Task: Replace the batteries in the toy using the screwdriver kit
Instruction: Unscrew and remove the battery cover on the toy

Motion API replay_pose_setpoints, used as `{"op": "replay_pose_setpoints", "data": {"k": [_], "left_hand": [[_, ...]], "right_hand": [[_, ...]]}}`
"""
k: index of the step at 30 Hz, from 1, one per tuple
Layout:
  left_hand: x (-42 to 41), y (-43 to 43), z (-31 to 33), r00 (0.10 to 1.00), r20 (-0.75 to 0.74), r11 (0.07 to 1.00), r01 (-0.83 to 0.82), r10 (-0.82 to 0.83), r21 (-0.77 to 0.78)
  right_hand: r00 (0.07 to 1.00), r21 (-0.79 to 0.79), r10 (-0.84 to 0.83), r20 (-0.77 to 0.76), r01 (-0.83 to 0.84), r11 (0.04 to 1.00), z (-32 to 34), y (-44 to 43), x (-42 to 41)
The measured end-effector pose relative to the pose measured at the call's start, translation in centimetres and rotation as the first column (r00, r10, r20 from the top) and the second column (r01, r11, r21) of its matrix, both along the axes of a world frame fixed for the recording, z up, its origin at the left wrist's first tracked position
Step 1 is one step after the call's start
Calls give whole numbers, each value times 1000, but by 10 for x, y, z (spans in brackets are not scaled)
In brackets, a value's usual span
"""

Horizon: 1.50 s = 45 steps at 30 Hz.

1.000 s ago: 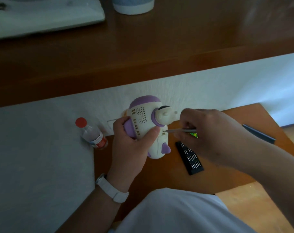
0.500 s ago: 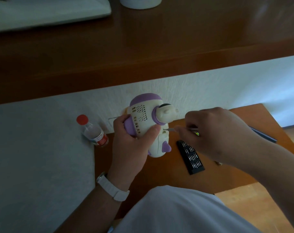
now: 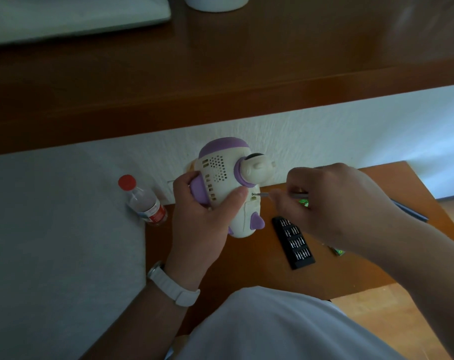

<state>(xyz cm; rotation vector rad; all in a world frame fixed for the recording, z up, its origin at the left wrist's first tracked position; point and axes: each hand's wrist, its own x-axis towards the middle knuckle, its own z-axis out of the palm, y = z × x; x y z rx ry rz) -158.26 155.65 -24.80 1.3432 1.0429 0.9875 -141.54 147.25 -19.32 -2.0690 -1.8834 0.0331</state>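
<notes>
A cream and purple toy (image 3: 227, 178) is held above the small wooden table (image 3: 246, 271), its underside with vent holes turned up. My left hand (image 3: 205, 216) grips its body, thumb across the lower shell. My right hand (image 3: 334, 203) pinches a thin silver screwdriver (image 3: 280, 195), whose tip sits at a small hole on the toy's shell. The black bit tray (image 3: 293, 242) of the screwdriver kit lies on the table under my right wrist. Green batteries (image 3: 304, 203) show partly beneath my right hand.
A clear bottle with a red cap (image 3: 142, 201) stands at the table's left edge by a white cloth surface (image 3: 52, 242). A dark strip, possibly the kit's cover (image 3: 412, 213), lies at the right. A brown shelf (image 3: 220, 74) runs behind, holding a white cup (image 3: 215, 2).
The screwdriver tip has stayed at the toy's shell while my right hand shifted slightly right and turned. My left hand keeps the toy in the same grip.
</notes>
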Motion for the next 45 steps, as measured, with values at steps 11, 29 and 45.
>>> {"op": "replay_pose_setpoints", "data": {"k": [11, 29, 45], "left_hand": [[-1, -3, -2, 1000, -3, 1000, 6, -6, 2], [-1, -4, 0, 1000, 5, 1000, 20, -20, -14], [-4, -6, 1, 999, 25, 999, 34, -33, -11]], "right_hand": [[1000, -145, -7, -23, 3, 989, 9, -1, 1], [999, -183, -6, 42, 14, 983, 14, -2, -1], [996, -155, -34, 79, 46, 987, 15, -7, -4]]}}
